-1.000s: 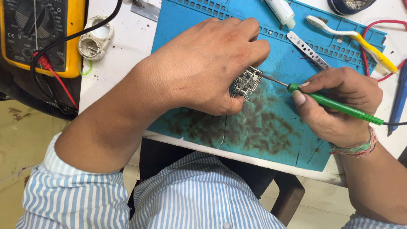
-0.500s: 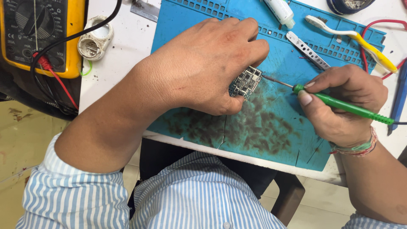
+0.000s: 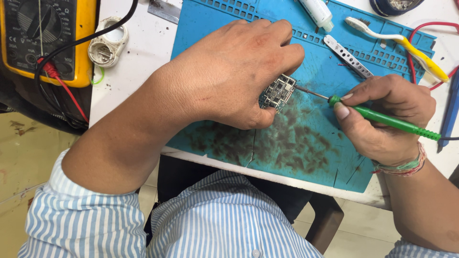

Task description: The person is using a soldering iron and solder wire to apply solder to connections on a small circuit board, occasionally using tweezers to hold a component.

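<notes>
Green-handled soldering iron (image 3: pixel 392 122), pinched in the right hand (image 3: pixel 382 117), keeps its tip on the circuit board (image 3: pixel 278 91); left hand (image 3: pixel 229 71) stays clamped on it; work continues unchanged.

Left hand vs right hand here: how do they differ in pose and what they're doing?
The left hand lies palm-down over the small circuit board, pinning it to the blue mat; the right hand holds a green soldering iron in a pen-like grip, tip at the board's edge. The right wrist wears a thread bracelet; the left wrist is bare. Both work on the same board.
</notes>
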